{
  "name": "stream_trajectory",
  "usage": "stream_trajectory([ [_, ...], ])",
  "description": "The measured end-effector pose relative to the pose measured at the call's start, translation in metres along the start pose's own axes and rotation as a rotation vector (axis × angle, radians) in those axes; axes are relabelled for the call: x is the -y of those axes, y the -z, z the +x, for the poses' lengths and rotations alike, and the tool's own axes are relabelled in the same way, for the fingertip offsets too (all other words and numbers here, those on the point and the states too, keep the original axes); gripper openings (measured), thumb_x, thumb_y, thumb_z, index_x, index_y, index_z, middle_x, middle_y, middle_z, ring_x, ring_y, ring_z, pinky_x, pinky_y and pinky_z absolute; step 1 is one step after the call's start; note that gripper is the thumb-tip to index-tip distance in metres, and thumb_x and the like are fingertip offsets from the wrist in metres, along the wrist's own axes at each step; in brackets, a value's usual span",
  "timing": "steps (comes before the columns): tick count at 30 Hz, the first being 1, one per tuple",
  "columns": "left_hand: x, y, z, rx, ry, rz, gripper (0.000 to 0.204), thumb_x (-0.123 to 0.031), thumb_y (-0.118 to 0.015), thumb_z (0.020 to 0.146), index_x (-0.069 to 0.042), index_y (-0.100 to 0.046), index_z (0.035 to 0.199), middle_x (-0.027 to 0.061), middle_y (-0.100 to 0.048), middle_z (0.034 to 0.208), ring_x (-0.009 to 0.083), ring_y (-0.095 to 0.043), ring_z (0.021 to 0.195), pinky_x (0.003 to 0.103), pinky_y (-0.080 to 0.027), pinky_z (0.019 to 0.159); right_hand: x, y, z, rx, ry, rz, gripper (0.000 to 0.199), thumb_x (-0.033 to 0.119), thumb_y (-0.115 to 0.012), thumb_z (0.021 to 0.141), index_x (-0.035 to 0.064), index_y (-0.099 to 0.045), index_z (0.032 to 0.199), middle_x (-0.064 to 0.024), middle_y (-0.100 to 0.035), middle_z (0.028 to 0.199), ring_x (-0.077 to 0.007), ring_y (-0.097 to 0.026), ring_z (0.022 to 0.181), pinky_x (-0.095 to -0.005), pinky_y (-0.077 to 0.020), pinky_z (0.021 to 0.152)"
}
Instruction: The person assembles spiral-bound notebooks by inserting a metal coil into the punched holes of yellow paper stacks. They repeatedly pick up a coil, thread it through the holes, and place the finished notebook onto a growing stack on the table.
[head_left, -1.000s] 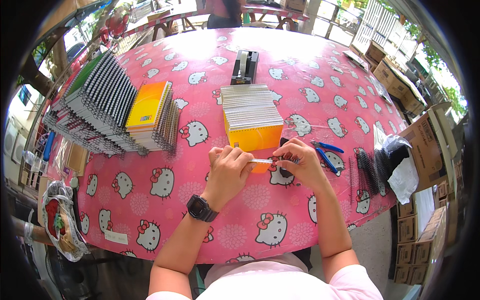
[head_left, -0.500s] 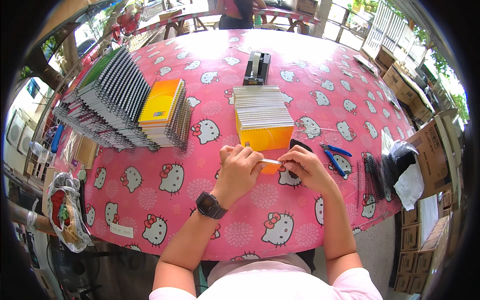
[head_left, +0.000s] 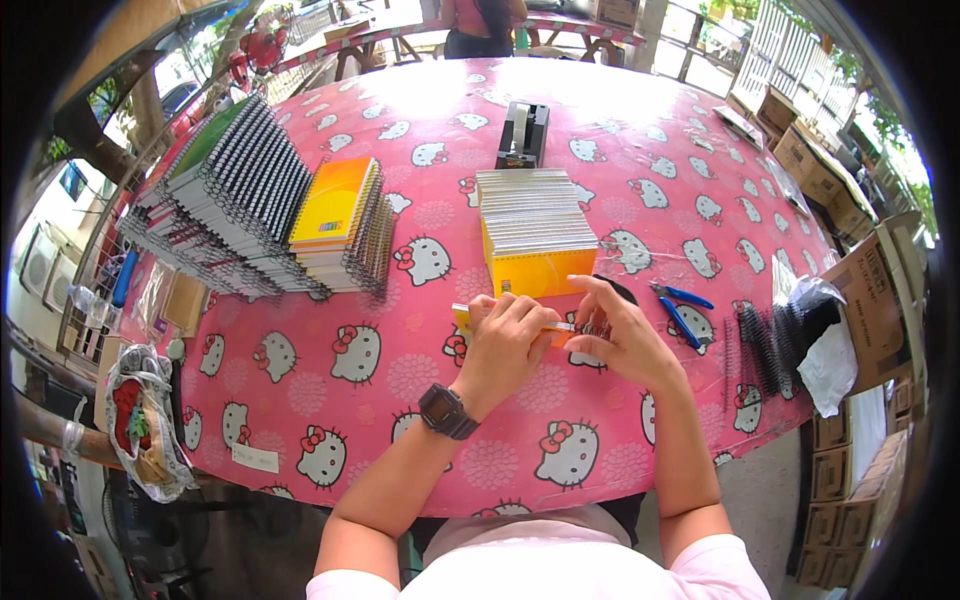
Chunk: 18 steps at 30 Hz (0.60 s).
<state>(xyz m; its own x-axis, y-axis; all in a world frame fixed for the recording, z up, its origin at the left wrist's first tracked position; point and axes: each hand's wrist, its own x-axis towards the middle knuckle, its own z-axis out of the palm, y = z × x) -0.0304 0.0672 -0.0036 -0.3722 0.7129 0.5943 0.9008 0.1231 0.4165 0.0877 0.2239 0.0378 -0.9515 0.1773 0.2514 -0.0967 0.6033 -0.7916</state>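
Note:
Near the middle of the table, my left hand (head_left: 497,342) is closed over a small yellow-orange notebook (head_left: 461,316), held edge up, its fingers hiding most of it. At the notebook's right end, my right hand (head_left: 628,335) has its thumb and forefinger spread round a short dark spiral coil (head_left: 595,329). The coil seems to lie against the notebook's edge; how far it is threaded I cannot make out. Just beyond my hands stands a row of yellow notebooks (head_left: 540,273), edges up. A dark flat object (head_left: 617,290) shows partly behind my right hand.
Blue-handled pliers (head_left: 680,312) and a bunch of black coils (head_left: 768,350) lie to the right. A tape dispenser (head_left: 523,135) stands behind the row. At left are stacks of coil-bound notebooks (head_left: 240,190), one topped in yellow (head_left: 336,200). Cardboard boxes (head_left: 868,310) line the right side.
The notebook now shows on both sides of my left hand. My right hand's fingers have spread, and a dark coil is visible between them. The view has shifted slightly.

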Motion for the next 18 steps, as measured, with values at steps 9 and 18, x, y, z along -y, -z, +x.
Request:
stream_trajectory([
  [9,-0.006,-0.001,-0.003,0.026,-0.011,-0.012,0.026,-0.022,-0.070,0.079,-0.019,-0.062,0.103,-0.0029,-0.063,0.092,0.0163,-0.057,0.091,0.038,-0.029,0.086,-0.008,0.007,0.000,-0.082,-0.177,-0.001,0.036,0.006,-0.060,0.087,0.0045,-0.048,0.121,-0.0131,-0.063,0.089,-0.0248,-0.062,0.081,-0.0325,-0.0496,0.068],
  [18,0.007,-0.002,-0.005,0.092,-0.092,0.076,0.033,-0.031,-0.065,0.083,-0.019,-0.059,0.113,-0.0020,-0.062,0.102,0.0160,-0.056,0.097,0.041,-0.027,0.092,-0.053,0.035,-0.011,0.187,-0.246,-0.445,0.070,0.018,-0.082,0.054,0.0189,-0.056,0.119,-0.0142,-0.035,0.146,-0.0366,-0.031,0.132,-0.0448,-0.0315,0.108],
])
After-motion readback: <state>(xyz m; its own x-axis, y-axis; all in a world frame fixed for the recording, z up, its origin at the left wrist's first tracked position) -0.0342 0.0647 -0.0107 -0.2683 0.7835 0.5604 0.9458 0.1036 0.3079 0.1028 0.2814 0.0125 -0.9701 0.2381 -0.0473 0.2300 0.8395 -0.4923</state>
